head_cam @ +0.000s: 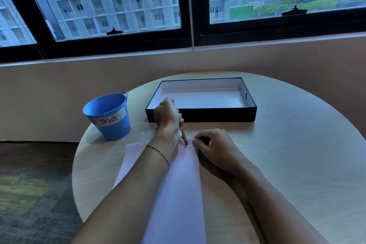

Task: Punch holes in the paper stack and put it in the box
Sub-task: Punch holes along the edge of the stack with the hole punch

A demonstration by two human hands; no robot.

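Head view, looking down on a round light-wood table (287, 154). Lying at the near middle, a white paper stack (178, 194), long edge running away from the viewer, far short edge pointing towards the box. Left hand (167, 119) curled into a fist around a slim metal hole punch (183, 136), fingers wrapped tight on the handles, the tool's tip meeting the far edge of the paper near its right corner. Thin gold bracelet (158, 151) on the left wrist, forearm crossing over the sheets. Right hand (213, 147) resting knuckles-up at the far right corner of the stack, fingers bent and pressed down on the paper's edge just beside the punch tip; whether pinching or only pressing, cannot tell. Beyond the hands, a shallow rectangular black box with a white inside (202, 114), nothing visible in it, oval cut-out in the right wall. To the left of the box, a blue metal bucket labelled "Trash" (111, 125), upright near the table's edge. Behind, a beige wall under black-framed windows (118, 43), apartment blocks outside.
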